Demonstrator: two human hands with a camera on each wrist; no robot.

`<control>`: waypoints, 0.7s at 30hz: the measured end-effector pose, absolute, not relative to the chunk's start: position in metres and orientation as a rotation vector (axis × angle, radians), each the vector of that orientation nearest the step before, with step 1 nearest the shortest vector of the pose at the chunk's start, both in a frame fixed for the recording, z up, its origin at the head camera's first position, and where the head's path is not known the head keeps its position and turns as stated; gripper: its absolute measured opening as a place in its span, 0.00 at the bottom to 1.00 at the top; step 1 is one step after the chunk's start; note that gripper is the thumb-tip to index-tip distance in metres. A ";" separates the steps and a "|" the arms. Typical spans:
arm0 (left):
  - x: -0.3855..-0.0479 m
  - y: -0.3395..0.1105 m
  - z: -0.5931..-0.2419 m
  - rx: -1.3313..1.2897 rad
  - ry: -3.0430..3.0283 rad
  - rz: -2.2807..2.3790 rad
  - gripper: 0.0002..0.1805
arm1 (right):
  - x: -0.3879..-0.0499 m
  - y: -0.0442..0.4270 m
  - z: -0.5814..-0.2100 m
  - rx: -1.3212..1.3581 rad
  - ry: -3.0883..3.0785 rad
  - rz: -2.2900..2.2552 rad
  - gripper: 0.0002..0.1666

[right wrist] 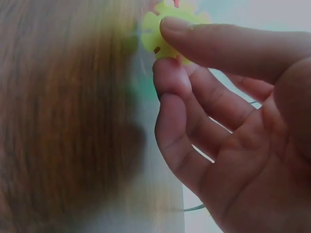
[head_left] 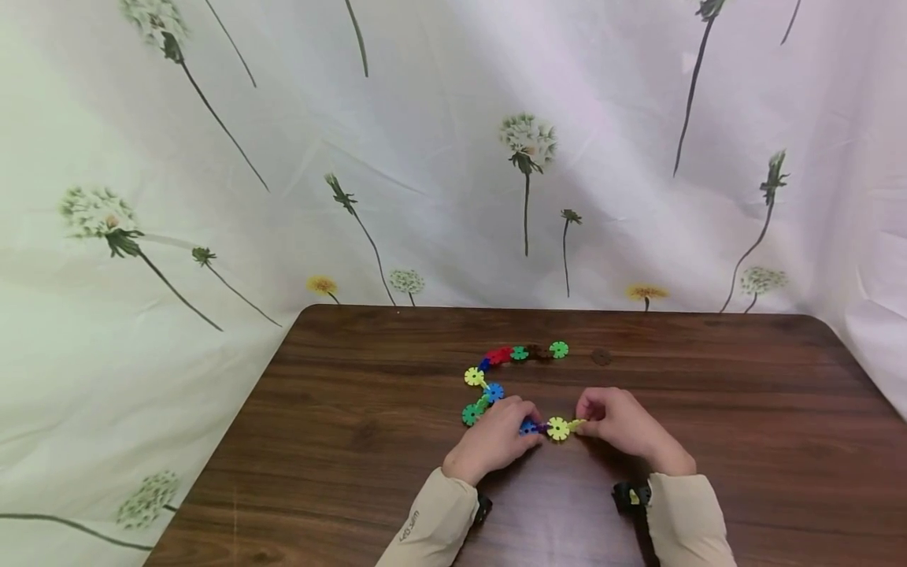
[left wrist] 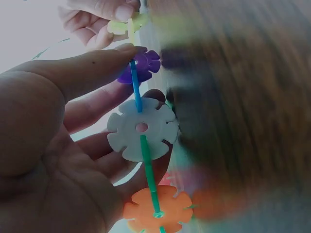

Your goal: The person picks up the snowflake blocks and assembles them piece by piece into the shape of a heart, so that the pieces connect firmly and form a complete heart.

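Observation:
A chain of slotted, flower-shaped interlocking plastic discs curves over the table; a light yellow disc (head_left: 557, 429) sits near its right end. My left hand (head_left: 492, 437) pinches the chain at a purple disc (left wrist: 150, 62), the thumb lying along it. A blue disc (left wrist: 136, 90), a whitish disc (left wrist: 165, 127) and an orange disc (left wrist: 170, 201) run past the left palm. My right hand (head_left: 627, 425) pinches a yellow-green disc (right wrist: 150, 30) between thumb and forefinger. That disc meets the light yellow one; its slot joint is partly hidden by the fingers.
The chain's far part bends back through a green disc (head_left: 472, 415), a yellow disc (head_left: 474, 376) and a red disc (head_left: 499, 356) to a green end disc (head_left: 559, 350). A loose brown disc (head_left: 601, 357) lies on the wooden table (head_left: 319, 441). A dandelion-print curtain (head_left: 439, 173) hangs behind.

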State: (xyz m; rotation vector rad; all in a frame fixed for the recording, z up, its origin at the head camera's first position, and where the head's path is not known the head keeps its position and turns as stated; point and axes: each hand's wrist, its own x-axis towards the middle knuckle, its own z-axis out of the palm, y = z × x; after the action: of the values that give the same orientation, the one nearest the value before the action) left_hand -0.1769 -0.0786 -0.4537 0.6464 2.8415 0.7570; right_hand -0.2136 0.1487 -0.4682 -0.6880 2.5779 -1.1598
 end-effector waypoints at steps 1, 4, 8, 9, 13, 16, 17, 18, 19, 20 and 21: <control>-0.177 -0.078 -0.454 0.652 2.841 0.759 0.07 | -0.214 0.148 -0.468 -0.693 2.579 -1.154 0.09; -0.178 -0.077 -0.455 0.658 2.834 0.768 0.06 | -0.214 0.146 -0.469 -0.714 2.576 -1.143 0.09; -0.178 -0.077 -0.455 0.655 2.834 0.763 0.05 | -0.214 0.145 -0.469 -0.718 2.567 -1.137 0.08; -0.178 -0.076 -0.455 0.651 2.835 0.761 0.05 | -0.213 0.144 -0.469 -0.715 2.568 -1.134 0.08; -0.178 -0.076 -0.454 0.642 2.836 0.750 0.05 | -0.213 0.144 -0.469 -0.711 2.569 -1.136 0.07; -0.178 -0.076 -0.454 0.640 2.833 0.756 0.05 | -0.214 0.144 -0.470 -0.711 2.560 -1.150 0.07; -0.178 -0.076 -0.454 0.639 2.832 0.762 0.05 | -0.214 0.144 -0.470 -0.706 2.559 -1.152 0.06; -0.179 -0.076 -0.454 0.639 2.831 0.768 0.05 | -0.214 0.144 -0.470 -0.695 2.562 -1.152 0.06; -0.179 -0.076 -0.455 0.638 2.831 0.776 0.05 | -0.214 0.144 -0.470 -0.685 2.566 -1.154 0.06; -0.180 -0.076 -0.455 0.636 2.829 0.784 0.05 | -0.214 0.145 -0.470 -0.672 2.568 -1.155 0.06; -0.180 -0.076 -0.456 0.637 2.828 0.792 0.05 | -0.214 0.145 -0.471 -0.660 2.566 -1.158 0.06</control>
State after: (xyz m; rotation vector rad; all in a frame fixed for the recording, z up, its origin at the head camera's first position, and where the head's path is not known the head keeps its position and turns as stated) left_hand -0.1800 -0.0763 -0.4556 0.6366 2.8285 0.7918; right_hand -0.2142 0.1451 -0.4705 -0.6604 2.5661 -1.1584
